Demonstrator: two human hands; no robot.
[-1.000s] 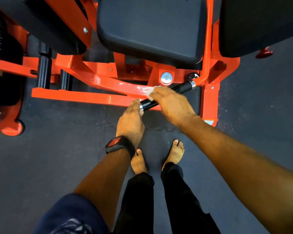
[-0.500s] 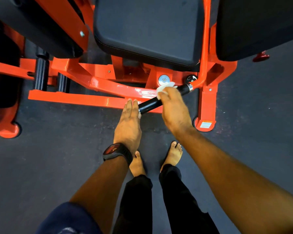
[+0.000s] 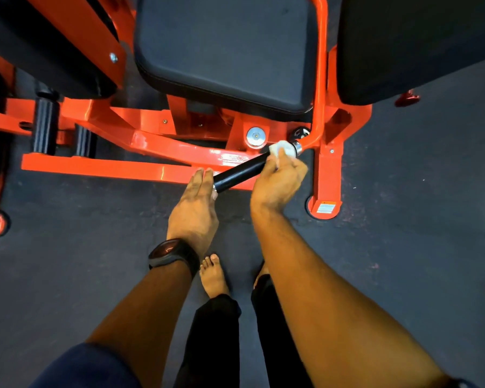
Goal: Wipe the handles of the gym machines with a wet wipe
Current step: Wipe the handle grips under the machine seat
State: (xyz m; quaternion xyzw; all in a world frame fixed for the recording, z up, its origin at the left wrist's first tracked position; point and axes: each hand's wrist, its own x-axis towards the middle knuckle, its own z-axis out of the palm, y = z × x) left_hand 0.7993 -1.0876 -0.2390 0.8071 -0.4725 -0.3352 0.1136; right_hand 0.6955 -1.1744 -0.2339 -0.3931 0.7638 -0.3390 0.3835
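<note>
Black handle point(image 3: 238, 173) is wiped at its far end with a white wet wipe point(image 3: 282, 149).
The wet wipe is pinched against the handle by the curled fingers of the right hand point(image 3: 277, 183), just beside the chrome collar joining the orange frame point(image 3: 109, 169). The handle's free near end is touched by the left hand point(image 3: 193, 208), fingers straight and together. A dark watch point(image 3: 170, 253) is worn on the left wrist.
</note>
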